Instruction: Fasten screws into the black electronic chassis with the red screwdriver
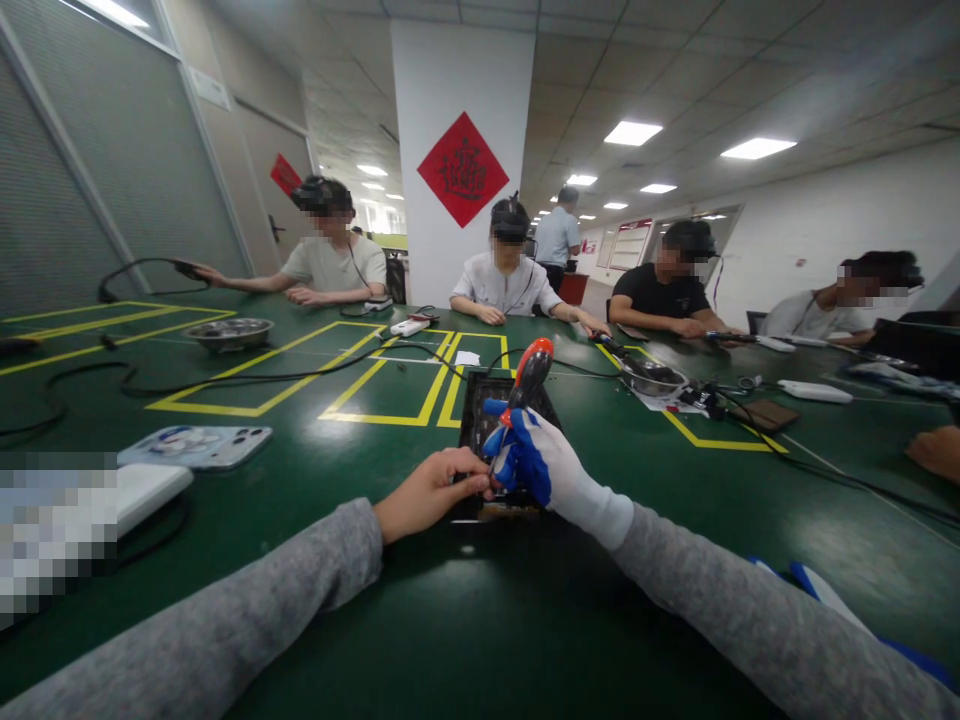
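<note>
My right hand (pixel 544 460), in a white and blue work glove, is closed around a screwdriver (pixel 534 368) with a red and black handle. The handle points up and away; the thin shaft slants down toward my left fingertips. My bare left hand (pixel 439 490) has its thumb and fingers pinched together beside the shaft's lower end, and what lies between them is too small to make out. Beneath both hands is a black rectangular device or casing (pixel 474 410), lying on the green table (pixel 360 590). My hands hide much of its middle.
A phone (pixel 199 447) and a white box-like object (pixel 150 490) lie to my left. Metal bowls (pixel 229 333) (pixel 652 378) stand farther off on both sides. Black cables (pixel 300 375) cross the table. Another blue and white glove (pixel 832 595) rests by my right arm. Several people sit opposite.
</note>
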{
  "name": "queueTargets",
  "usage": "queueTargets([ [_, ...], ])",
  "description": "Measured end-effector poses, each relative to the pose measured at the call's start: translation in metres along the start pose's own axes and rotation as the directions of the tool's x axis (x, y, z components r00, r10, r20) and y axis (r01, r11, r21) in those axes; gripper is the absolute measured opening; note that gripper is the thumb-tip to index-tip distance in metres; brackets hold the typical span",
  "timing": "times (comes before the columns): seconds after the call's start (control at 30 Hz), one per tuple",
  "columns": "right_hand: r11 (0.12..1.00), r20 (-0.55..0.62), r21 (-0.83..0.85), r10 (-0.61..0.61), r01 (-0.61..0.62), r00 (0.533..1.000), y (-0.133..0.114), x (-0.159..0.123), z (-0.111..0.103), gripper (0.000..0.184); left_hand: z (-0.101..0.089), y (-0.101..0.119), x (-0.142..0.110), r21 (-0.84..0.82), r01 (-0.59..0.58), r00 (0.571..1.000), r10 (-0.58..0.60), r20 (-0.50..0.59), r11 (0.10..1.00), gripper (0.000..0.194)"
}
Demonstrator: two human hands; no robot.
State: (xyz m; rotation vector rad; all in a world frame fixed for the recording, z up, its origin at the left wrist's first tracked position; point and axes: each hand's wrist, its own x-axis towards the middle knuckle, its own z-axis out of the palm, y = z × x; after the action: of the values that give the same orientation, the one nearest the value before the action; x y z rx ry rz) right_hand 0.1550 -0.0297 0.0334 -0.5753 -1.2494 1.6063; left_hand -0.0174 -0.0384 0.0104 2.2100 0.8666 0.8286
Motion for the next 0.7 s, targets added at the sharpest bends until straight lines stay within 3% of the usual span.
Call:
queueTargets([
  [0.2, 0.997, -0.063, -0.059, -0.059, 0.056, 0.996, 0.0036, 0.0016, -0.0045, 0.040, 0.0020, -0.0020, 0.0000, -0.028, 0.072, 0.994, -0.074, -0.078, 0.997, 0.021],
  [0.7, 0.999, -0.016, 0.027, -0.029, 0.030, 0.999, 0.0019, 0.0018, -0.0043, 0.036, -0.0016, 0.0023, -0.0001, -0.039, 0.004, 1.000, -0.004, -0.015, 0.999, 0.027],
])
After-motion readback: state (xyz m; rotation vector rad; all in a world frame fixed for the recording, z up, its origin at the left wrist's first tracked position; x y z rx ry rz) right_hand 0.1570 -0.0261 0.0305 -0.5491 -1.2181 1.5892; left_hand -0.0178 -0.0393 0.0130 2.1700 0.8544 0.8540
